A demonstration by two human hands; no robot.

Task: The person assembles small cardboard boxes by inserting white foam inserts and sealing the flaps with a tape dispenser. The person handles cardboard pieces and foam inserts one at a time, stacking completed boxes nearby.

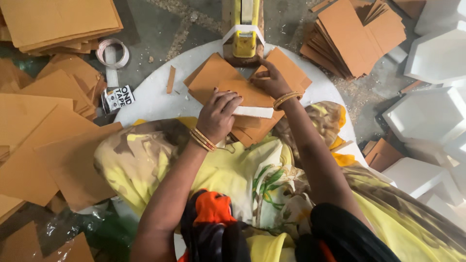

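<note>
Loose brown card sheets lie at my far left on the floor, with a tape roll beyond them; I leave both alone.

My left hand lies palm down on the brown card wrap, fingers together and curled over the near edge. Under that edge shows the white foam piece. The whole work sits on the round white board just above my lap. I judge that flat, even pressure here keeps the fold from springing up.

My right hand rests on the far corner of the wrap, fingertips pressed down close together, just short of the yellow tape dispenser. I should keep the corner square to the foam before any tape goes on.

A stack of cut card and white foam trays stand to my right.
</note>
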